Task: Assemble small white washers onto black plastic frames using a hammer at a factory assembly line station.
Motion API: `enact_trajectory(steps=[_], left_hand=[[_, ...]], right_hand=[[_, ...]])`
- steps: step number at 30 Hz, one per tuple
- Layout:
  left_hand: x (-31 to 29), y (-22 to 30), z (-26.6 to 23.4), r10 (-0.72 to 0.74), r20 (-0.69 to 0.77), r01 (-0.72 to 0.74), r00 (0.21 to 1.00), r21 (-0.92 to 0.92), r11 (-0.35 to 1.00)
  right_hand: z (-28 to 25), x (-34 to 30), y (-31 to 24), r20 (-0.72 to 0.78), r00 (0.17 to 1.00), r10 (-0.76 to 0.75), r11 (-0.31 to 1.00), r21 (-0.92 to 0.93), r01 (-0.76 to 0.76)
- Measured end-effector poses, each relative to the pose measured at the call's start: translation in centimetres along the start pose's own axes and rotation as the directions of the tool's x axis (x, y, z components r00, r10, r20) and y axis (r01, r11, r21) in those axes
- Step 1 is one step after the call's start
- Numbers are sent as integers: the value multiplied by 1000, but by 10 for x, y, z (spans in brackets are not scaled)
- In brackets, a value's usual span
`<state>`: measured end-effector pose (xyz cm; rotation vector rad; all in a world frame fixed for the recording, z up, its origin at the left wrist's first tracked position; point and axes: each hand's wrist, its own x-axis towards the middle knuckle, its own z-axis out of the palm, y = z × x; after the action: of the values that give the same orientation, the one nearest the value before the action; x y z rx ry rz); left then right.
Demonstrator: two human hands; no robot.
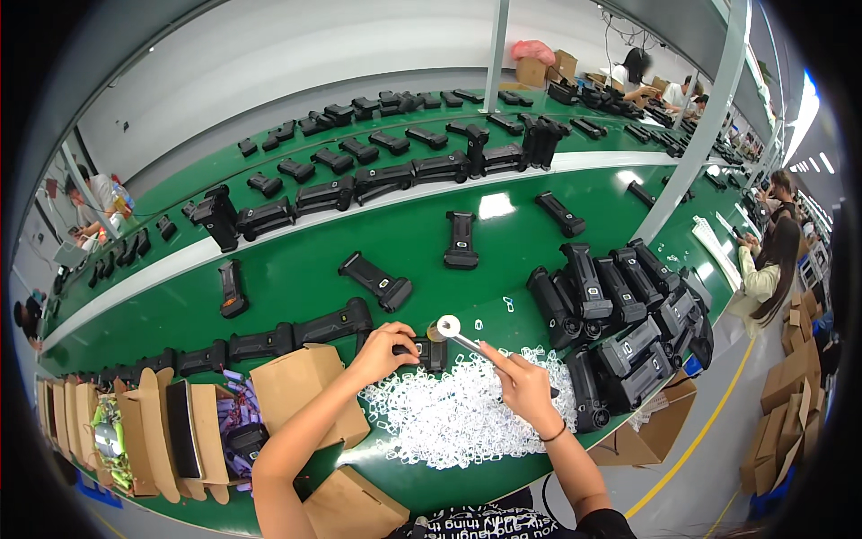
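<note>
In the middle, near the front of the green table, my left hand [387, 349] has its fingers bent and pressed together at the end of a black plastic device [433, 354] lying on the table. My right hand [523, 384] grips the metal handle of a small mallet [450, 327]. Its round white head is raised just over that device. Beneath both hands spreads a heap of small clear-white plastic frames [467, 415]. A few loose frames [509, 304] lie beyond it. The far end of the device is partly hidden by my fingers.
Black devices [620, 296] are piled at the right. Single ones [461, 240] lie ahead, before a white strip [575, 164] and more rows. Open cardboard boxes [301, 395] line the front left. A slanted grey post [696, 126] rises at the right; several people work farther off.
</note>
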<state>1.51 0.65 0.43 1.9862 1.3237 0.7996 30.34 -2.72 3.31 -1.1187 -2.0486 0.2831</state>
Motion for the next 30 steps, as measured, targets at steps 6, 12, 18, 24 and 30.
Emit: enact_trajectory(steps=[6,12,18,24,30], left_hand=[[1,-2,4,28,-95,-21,995,72,997],[-8,-9,9,83,-144,-79,986,32,996],[3,-2,17,67,-129,-59,989,67,996],[26,-23,4,232,-397,-172,888,181,968],[-5,2,-4,139,244,-183,960,168,969]], right_hand=[[-6,10,1,37,994,98,987,-131,-93],[-15,-3,-15,42,987,155,987,-54,-153],[-9,-27,6,68,997,44,998,-47,-41],[-11,-28,7,45,999,28,993,-117,-23],[-18,-27,3,73,989,126,985,-126,-116]])
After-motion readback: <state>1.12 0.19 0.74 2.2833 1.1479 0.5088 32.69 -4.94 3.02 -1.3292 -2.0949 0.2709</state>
